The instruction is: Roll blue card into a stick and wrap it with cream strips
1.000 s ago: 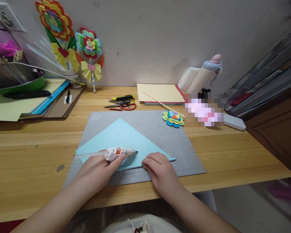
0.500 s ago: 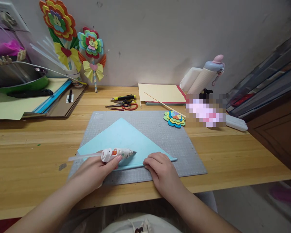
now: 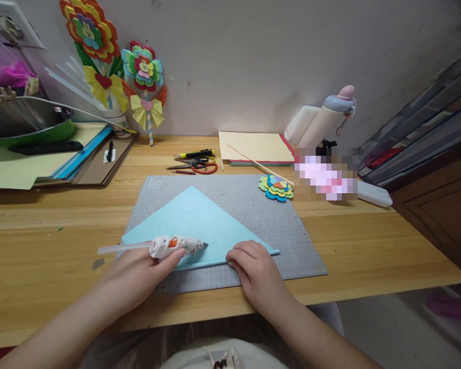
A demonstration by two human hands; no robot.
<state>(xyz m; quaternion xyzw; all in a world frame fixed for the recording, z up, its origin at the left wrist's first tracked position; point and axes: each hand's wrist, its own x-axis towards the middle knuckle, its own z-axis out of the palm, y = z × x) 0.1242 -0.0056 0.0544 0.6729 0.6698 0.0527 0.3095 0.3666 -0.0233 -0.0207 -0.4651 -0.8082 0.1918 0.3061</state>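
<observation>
A light blue paper triangle [image 3: 194, 218] lies on a grey cutting mat [image 3: 261, 220]. My left hand [image 3: 138, 274] grips a small patterned glue gun [image 3: 176, 246], its nozzle pointing right over the paper's lower edge and a clear glue stick jutting out to the left. My right hand [image 3: 255, 271] rests with curled fingers pressing down on the paper's lower right edge.
The wooden desk [image 3: 34, 246] carries scissors [image 3: 195, 165] and a yellow-black knife [image 3: 194, 154] behind the mat, a layered paper flower [image 3: 275, 187], cream sheets with a thin stick [image 3: 253, 147], two paper flowers on stems [image 3: 142, 77], stacked boards and a pan at left, and a bottle [image 3: 326, 120].
My left hand has slid the glue gun leftward along the paper's lower edge. My right hand has stayed where it was on the paper.
</observation>
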